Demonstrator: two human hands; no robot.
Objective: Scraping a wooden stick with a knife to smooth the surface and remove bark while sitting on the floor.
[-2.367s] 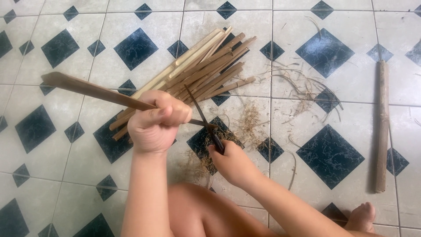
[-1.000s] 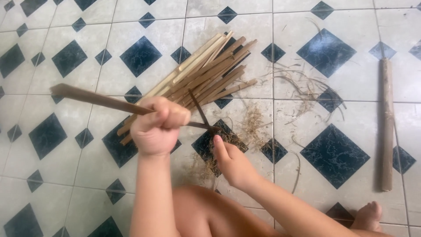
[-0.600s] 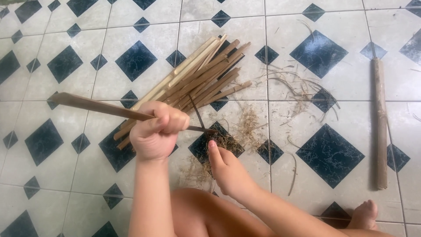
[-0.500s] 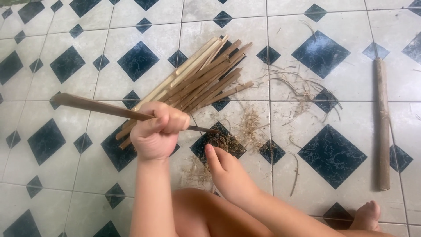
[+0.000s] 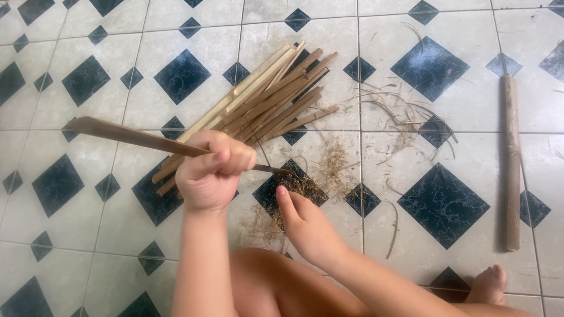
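My left hand is clenched around a long brown bamboo strip, held nearly level above the tiled floor. The strip's wide end points left and its thin dark tip pokes out to the right of my fist. My right hand sits just under that tip with its fingers curled and the forefinger stretched up towards it. The small dark knife it gripped a moment ago is hidden under the hand. A bundle of split bamboo strips lies on the floor behind my hands.
Fine shavings and curled fibres litter the tiles to the right of my hands. A thick bamboo pole lies along the right side. My bare knee and foot are at the bottom.
The knife blade stood upright against the strip's tip until 0.6 s ago, then dropped out of sight. My right hand slid slightly down; my left hand kept its grip.
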